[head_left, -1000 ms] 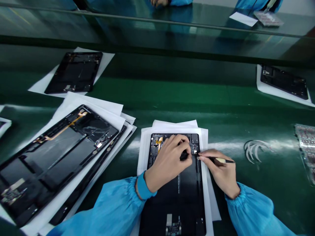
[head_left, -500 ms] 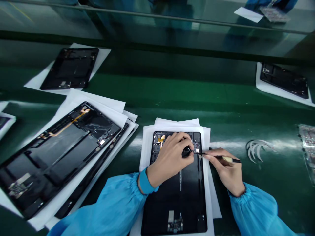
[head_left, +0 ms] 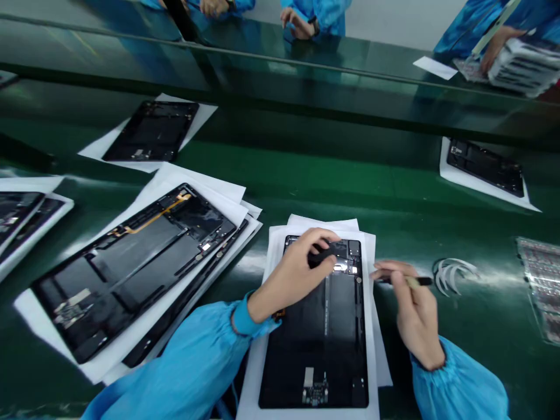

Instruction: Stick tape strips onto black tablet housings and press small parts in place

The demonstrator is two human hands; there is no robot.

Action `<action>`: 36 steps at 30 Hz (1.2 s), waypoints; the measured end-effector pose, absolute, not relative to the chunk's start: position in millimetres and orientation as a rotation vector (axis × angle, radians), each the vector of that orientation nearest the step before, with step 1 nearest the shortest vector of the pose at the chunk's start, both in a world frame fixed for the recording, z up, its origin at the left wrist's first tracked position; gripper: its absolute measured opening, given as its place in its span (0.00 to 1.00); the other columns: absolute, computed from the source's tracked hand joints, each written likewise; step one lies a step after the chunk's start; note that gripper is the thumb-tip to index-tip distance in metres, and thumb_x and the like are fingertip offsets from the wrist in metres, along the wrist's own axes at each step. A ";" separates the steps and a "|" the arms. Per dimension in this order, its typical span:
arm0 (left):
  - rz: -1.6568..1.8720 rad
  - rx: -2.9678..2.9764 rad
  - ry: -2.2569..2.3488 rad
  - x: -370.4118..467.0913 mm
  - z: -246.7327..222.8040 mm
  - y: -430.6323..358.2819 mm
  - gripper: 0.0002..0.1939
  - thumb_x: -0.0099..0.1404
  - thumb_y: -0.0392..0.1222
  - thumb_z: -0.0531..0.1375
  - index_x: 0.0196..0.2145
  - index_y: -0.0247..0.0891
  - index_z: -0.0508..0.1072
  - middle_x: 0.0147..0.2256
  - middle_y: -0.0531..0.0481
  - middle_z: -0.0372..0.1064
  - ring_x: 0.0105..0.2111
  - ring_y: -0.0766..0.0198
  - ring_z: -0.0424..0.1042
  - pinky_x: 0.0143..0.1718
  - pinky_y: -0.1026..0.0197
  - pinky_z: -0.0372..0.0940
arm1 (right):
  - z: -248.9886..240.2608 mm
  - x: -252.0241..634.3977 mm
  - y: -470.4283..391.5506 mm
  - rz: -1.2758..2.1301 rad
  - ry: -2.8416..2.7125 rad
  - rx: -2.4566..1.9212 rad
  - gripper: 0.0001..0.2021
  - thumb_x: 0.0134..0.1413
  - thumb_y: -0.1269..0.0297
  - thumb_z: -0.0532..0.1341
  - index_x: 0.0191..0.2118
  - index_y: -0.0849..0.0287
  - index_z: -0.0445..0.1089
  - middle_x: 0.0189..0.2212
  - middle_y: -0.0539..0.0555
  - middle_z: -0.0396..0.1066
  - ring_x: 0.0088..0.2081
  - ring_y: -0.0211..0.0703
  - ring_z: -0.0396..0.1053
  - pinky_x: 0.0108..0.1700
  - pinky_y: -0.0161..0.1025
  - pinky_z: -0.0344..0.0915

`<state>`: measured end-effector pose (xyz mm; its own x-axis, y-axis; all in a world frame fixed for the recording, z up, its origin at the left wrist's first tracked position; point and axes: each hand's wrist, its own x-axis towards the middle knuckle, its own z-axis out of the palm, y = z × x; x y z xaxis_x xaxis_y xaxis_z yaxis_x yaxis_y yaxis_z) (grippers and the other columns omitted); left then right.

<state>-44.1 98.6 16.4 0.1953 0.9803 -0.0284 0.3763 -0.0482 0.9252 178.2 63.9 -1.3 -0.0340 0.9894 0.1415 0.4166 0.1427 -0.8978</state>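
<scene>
Tablet shell [head_left: 306, 350] lies on white paper [head_left: 252, 379]; left hand [head_left: 301, 268], over the paper's far end, grips a dark object [head_left: 321, 255] (mostly hidden), right hand [head_left: 417, 315], by the paper's right edge, pinches a slim tool [head_left: 412, 282].

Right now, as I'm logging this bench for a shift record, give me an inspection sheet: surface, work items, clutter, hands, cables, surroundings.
Surface: glossy green tabletop with light reflections.
Work items: open black housing on white sheets; stacked housings at left.
Clutter: curved white strips; clear tray of small parts at right.
Left hand: fingers around a partly hidden black item, over the housing's upper part.
Right hand: holds a slim tool, beside the housing's right edge.
Cables: orange ribbon on the stack's top housing; loose cables, cannot tell.
Surroundings: co-workers' blue sleeves and hands beyond the bench.
</scene>
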 end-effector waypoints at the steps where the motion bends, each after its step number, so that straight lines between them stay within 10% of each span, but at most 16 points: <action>1: 0.913 1.545 1.377 -51.8 19.2 93.1 0.10 0.63 0.36 0.57 0.43 0.40 0.70 0.41 0.49 0.69 0.39 0.62 0.69 0.41 0.59 0.64 | 3.2 170.2 64.3 0.846 -1.726 -1.413 0.13 0.67 0.63 0.50 0.47 0.57 0.70 0.36 0.55 0.73 0.41 0.45 0.73 0.47 0.44 0.69; 14: 0.607 1.239 1.218 -60.8 16.8 -7.8 0.11 0.68 0.50 0.55 0.38 0.42 0.73 0.38 0.49 0.70 0.37 0.62 0.68 0.40 0.61 0.63 | 0.2 118.4 91.2 0.721 -2.324 -1.478 0.07 0.53 0.70 0.65 0.36 0.55 0.66 0.38 0.50 0.67 0.37 0.41 0.72 0.38 0.38 0.68; 21: 0.775 0.688 1.074 -35.6 17.3 -13.1 0.27 0.59 0.65 0.60 0.41 0.38 0.77 0.37 0.46 0.73 0.37 0.59 0.71 0.37 0.61 0.67 | 33.5 136.3 20.2 0.440 -2.202 -1.092 0.11 0.66 0.72 0.50 0.45 0.56 0.69 0.35 0.53 0.76 0.32 0.38 0.74 0.35 0.34 0.68; 36: 0.767 1.078 1.331 -35.8 18.4 -23.9 0.12 0.61 0.52 0.65 0.35 0.42 0.80 0.30 0.50 0.77 0.31 0.59 0.77 0.36 0.65 0.71 | 36.5 151.6 -9.7 0.312 -2.234 -1.040 0.15 0.68 0.69 0.48 0.48 0.62 0.72 0.37 0.55 0.78 0.31 0.37 0.76 0.32 0.33 0.72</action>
